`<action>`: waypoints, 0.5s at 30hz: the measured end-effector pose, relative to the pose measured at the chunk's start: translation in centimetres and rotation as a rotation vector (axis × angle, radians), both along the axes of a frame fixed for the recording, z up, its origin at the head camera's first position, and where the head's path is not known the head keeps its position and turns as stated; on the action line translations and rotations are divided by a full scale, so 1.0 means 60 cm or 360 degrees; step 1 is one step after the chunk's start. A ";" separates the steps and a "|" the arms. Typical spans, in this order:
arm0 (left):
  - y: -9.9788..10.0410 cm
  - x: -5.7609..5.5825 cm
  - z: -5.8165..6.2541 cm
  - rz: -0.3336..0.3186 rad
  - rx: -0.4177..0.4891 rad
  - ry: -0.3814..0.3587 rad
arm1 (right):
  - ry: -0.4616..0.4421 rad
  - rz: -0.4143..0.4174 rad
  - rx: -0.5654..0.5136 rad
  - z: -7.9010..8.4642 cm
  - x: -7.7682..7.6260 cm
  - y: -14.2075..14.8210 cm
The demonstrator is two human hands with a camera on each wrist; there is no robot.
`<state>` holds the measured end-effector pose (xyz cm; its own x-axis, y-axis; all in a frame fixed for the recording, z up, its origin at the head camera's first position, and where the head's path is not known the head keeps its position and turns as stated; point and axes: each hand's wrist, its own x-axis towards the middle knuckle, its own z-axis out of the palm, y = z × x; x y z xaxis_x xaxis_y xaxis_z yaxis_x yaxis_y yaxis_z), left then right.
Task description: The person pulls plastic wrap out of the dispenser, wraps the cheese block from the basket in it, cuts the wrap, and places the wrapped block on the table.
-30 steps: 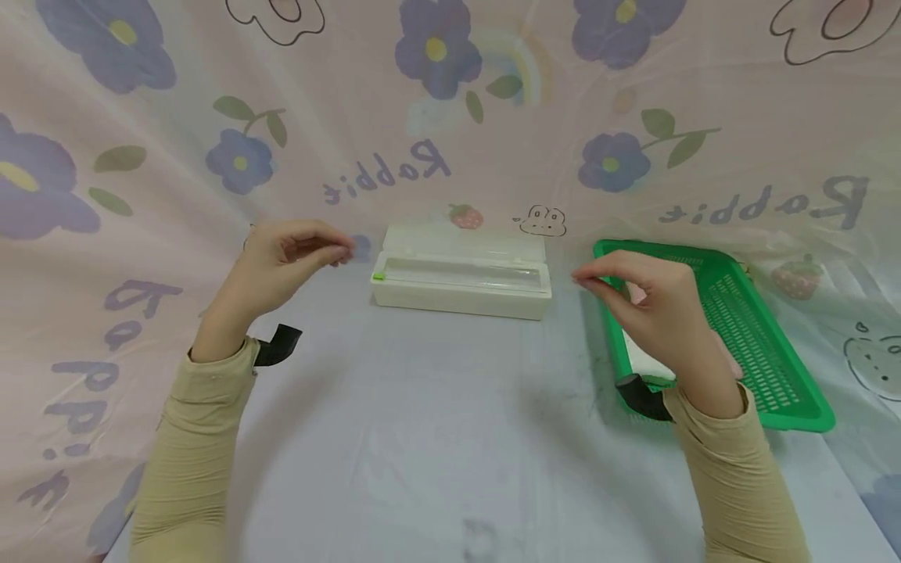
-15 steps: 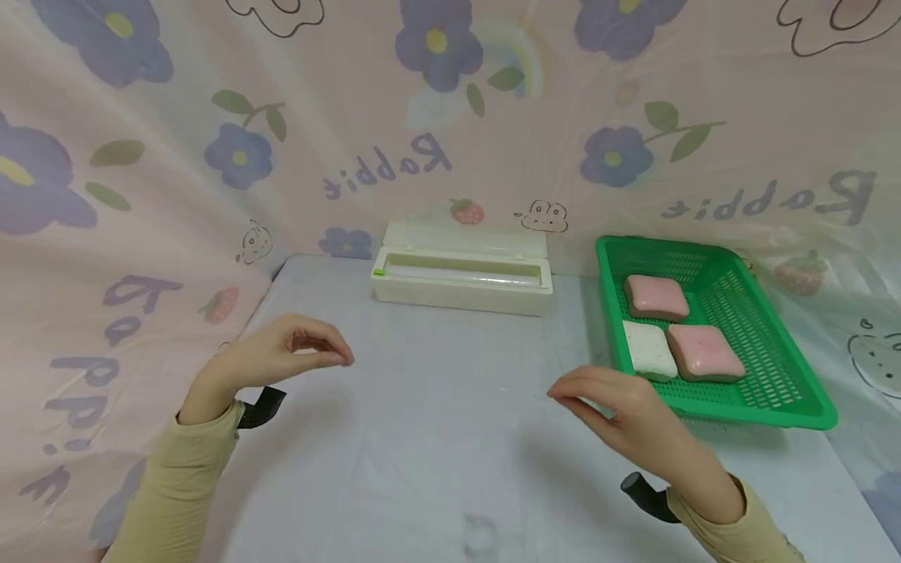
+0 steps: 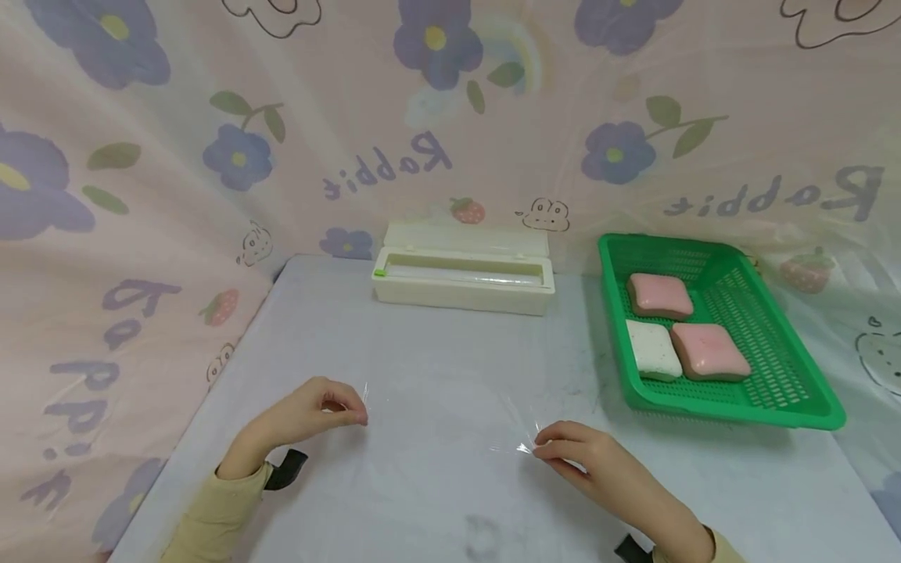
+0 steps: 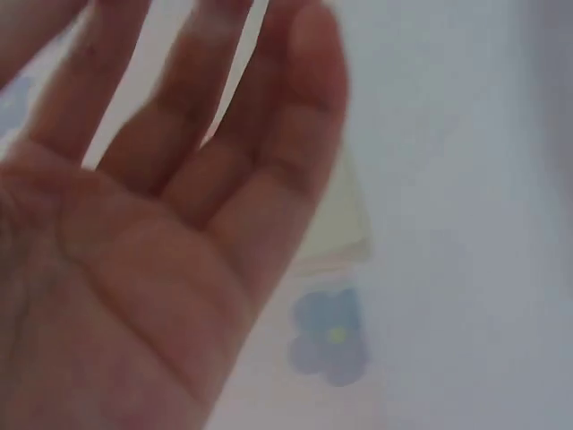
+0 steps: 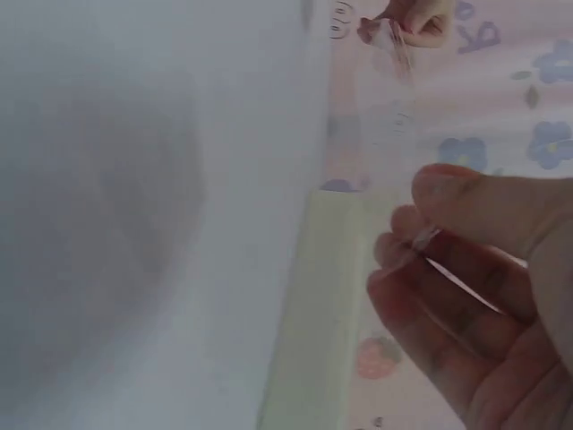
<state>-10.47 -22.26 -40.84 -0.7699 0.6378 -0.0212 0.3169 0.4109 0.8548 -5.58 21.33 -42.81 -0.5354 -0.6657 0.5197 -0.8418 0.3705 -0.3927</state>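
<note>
Presently, the left hand (image 3: 310,414) and right hand (image 3: 587,460) have lowered toward the near tabletop (image 3: 303,336), each closed to a pinch on the clear film (image 3: 523,449) in front of the white box (image 3: 461,296); this probably readies the film for laying flat.

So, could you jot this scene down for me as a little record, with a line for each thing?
Left hand: pinches one side of the film
Left hand location: over the table, left of centre
Right hand: pinches the other side
Film: clear; edges hard to make out
Box: white, lid up, at the back
Inside box: a roll
Basket: green, at the right
Inside basket: two pink blocks, one white block
Backdrop: flowers, strawberries, mirrored lettering
</note>
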 end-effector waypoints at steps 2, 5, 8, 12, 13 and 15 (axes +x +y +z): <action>0.005 0.009 -0.021 0.0103 0.0033 0.0042 | 0.0037 -0.0015 0.0016 -0.017 0.002 -0.002; 0.016 0.020 -0.049 0.0279 0.0070 0.0107 | 0.0085 -0.0040 0.0043 -0.036 0.002 -0.006; 0.027 0.030 -0.069 0.0474 0.0045 0.0135 | 0.0090 -0.0051 0.0058 -0.050 0.001 -0.008; 0.041 0.037 -0.085 0.0715 -0.0031 0.0150 | 0.0101 -0.0033 0.0092 -0.060 -0.003 -0.010; 0.045 0.037 -0.088 0.0773 -0.0054 0.0143 | 0.0104 -0.0026 0.0101 -0.061 -0.004 -0.011; 0.051 0.040 -0.091 0.0898 -0.0097 0.0115 | 0.0130 -0.0017 0.0132 -0.066 -0.008 -0.014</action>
